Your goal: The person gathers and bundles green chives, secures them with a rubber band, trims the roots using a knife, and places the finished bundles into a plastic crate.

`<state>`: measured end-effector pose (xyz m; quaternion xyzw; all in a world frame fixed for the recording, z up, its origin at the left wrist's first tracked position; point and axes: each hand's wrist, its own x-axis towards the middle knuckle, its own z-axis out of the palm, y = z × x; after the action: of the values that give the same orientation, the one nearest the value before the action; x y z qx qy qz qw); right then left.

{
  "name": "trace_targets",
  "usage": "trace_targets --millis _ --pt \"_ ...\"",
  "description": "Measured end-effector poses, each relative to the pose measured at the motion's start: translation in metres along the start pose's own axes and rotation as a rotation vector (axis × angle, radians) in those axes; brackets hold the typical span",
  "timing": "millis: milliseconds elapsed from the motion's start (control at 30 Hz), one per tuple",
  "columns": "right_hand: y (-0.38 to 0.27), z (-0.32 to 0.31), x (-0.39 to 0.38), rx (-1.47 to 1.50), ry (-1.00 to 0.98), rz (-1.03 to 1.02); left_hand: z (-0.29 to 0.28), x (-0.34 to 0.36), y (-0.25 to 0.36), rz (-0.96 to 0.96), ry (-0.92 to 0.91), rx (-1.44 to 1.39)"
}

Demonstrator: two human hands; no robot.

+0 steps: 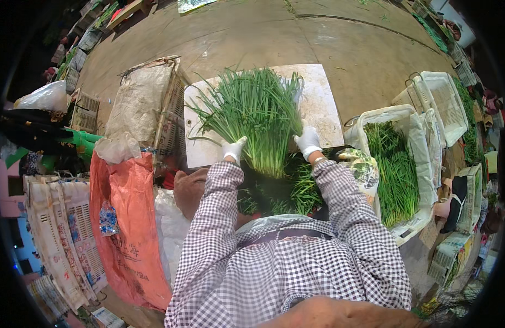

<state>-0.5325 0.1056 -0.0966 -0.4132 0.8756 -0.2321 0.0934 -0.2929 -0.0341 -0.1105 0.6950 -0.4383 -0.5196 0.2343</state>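
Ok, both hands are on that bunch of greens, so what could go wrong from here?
The fanned bundle of long green chive-like leaves is gripped only at its narrow lower end by the white-gloved left hand and right hand, so loose outer stalks may slip off the pale flat board onto the concrete floor.

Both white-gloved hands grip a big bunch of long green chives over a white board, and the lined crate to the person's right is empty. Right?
Not quite. The head view shows the white lined crate holds more green chives. The left hand and right hand do grip the bunch of long green chives over the white board.
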Motion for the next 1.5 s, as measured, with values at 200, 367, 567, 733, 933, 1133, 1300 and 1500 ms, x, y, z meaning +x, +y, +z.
trace_targets --millis 200,367,567,733,933,1133,1300,1500 --pt "0.008 0.013 0.011 0.010 0.086 0.059 -0.021 0.003 0.007 0.056 -0.394 -0.247" --pt "0.000 -0.004 -0.041 0.242 0.089 -0.044 -0.023 0.013 -0.022 0.161 -0.333 0.023" --pt "-0.025 0.015 -0.060 0.548 -0.161 0.421 -0.024 0.029 -0.031 0.213 -0.098 0.186" --pt "-0.033 0.030 -0.063 0.597 -0.345 0.495 0.003 -0.032 -0.005 -0.039 -0.386 -0.144" --pt "-0.040 0.079 -0.062 1.085 -0.418 0.236 0.028 -0.042 0.004 -0.122 -0.637 -0.262" --pt "-0.077 -0.021 -0.062 1.465 -0.840 0.377 -0.003 -0.015 -0.043 -0.200 -0.947 -0.369" --pt "-0.051 0.031 -0.065 1.189 -0.781 -0.011 0.013 -0.047 -0.033 0.070 -0.931 -0.418" --pt "-0.022 0.048 -0.049 1.187 -0.856 0.176 0.020 -0.055 -0.027 -0.060 -0.804 -0.415"
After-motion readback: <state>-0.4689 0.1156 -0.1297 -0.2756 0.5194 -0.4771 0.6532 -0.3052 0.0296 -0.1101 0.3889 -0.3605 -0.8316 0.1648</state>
